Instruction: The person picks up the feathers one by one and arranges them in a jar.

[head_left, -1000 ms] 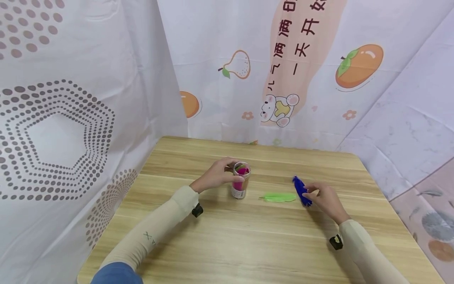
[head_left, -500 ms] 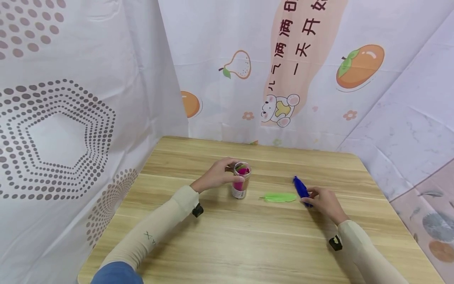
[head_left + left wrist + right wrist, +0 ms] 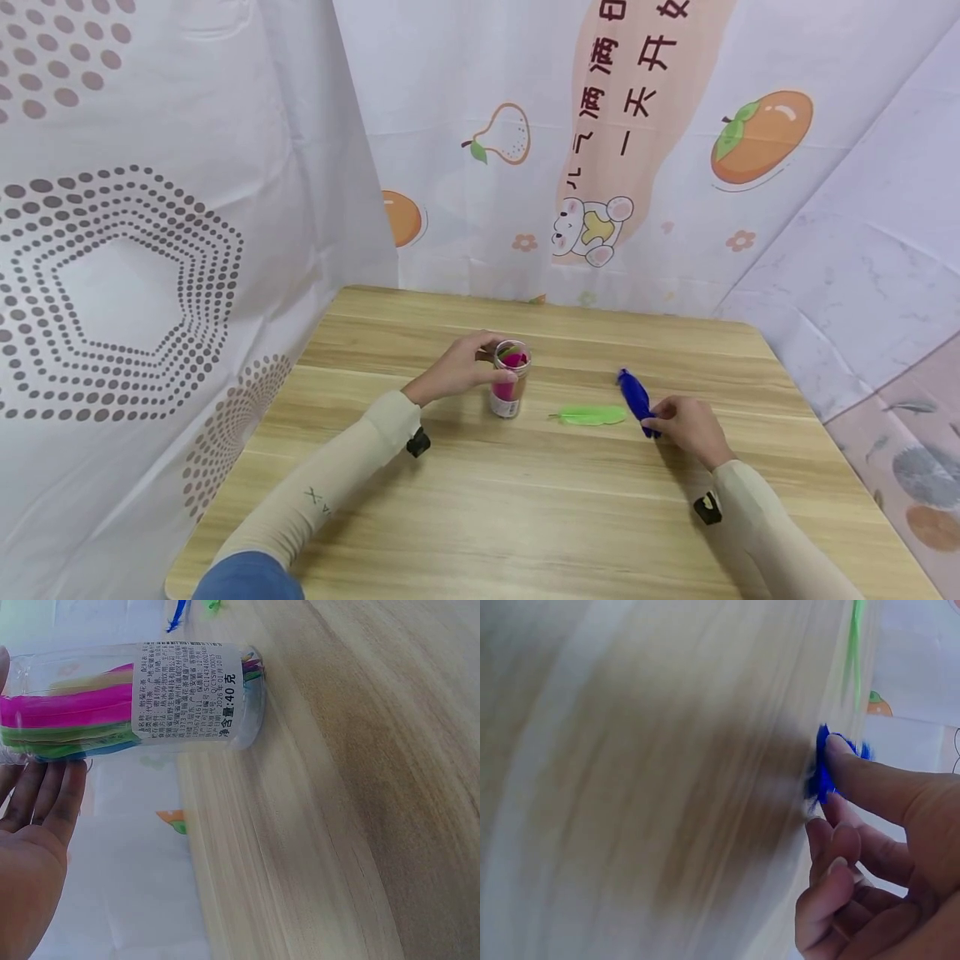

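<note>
My left hand (image 3: 459, 369) curls round a clear plastic jar (image 3: 508, 398) that stands upright and lidless on the table. In the left wrist view, the jar (image 3: 187, 694) bears a white printed label and holds magenta, green, tan and blue feathers (image 3: 82, 705). My right hand (image 3: 692, 427) pinches the lower end of a blue feather (image 3: 634, 395) between thumb and index finger. The right wrist view shows the thumb on the blue feather (image 3: 825, 769), with the other fingers curled beneath. Between the hands a bright green feather (image 3: 592, 415) lies flat on the table.
The wood-grain table (image 3: 510, 508) has rounded corners. White patterned cloths hang behind it, with a printed back cloth (image 3: 450, 217) and a dotted left cloth (image 3: 255, 200). A pale marbled cloth (image 3: 847, 275) is on the right.
My right hand has closed its thumb and finger on the lower end of the blue feather, shifting it slightly. The left hand and jar stay put.
</note>
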### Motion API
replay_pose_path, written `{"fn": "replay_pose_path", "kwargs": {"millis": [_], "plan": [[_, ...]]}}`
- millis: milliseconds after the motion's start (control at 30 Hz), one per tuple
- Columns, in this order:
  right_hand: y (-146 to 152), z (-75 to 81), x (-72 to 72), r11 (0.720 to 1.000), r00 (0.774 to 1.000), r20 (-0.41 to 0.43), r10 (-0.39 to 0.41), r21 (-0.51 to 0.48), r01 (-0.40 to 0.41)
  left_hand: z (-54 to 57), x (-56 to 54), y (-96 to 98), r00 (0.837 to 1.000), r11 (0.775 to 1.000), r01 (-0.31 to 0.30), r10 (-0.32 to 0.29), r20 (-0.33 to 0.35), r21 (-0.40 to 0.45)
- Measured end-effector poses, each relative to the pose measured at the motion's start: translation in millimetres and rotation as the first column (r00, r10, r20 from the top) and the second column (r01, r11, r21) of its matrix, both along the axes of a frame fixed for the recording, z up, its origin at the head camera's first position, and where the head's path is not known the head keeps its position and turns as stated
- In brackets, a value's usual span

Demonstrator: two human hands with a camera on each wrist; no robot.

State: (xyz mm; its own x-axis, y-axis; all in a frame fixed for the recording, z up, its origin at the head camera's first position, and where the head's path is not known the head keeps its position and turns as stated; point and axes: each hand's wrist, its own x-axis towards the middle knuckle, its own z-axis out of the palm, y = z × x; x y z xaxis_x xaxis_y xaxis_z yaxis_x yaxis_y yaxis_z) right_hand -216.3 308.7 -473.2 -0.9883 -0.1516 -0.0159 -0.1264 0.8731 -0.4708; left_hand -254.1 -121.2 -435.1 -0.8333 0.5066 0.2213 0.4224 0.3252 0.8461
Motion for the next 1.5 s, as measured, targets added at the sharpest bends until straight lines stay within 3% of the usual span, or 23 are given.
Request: {"fn": "replay_pose_path", "kwargs": {"millis": [267,467,900,1500], "plan": [[-1.6,-1.2,-2.6,1.0,1.0,0.019,0.02,-0.018,-0.02,1.7,0.2,-0.2,1.0,1.0,-0.005,0.005,-0.003,0.003],[1.7,1.5,-4.4,0.999,0.998,0.054,-0.012,-0.05,0.014,1.7,-0.7,-0.4,1.0,1.0,-0.002,0.002,-0.003,0.002],[5.9,3.5,-6.4,0.992,0.992,-0.126,-0.026,-0.125,0.01,0.0,0.3,0.5,1.0,1.0,0.001,-0.001,0.0,-0.002],[2.9,19.3,-6.5,0.988,0.986,-0.164,-0.029,-0.155,0.004,-2.3,-0.5,0.6,1.0,1.0,-0.005,0.005,0.007,0.008]]}}
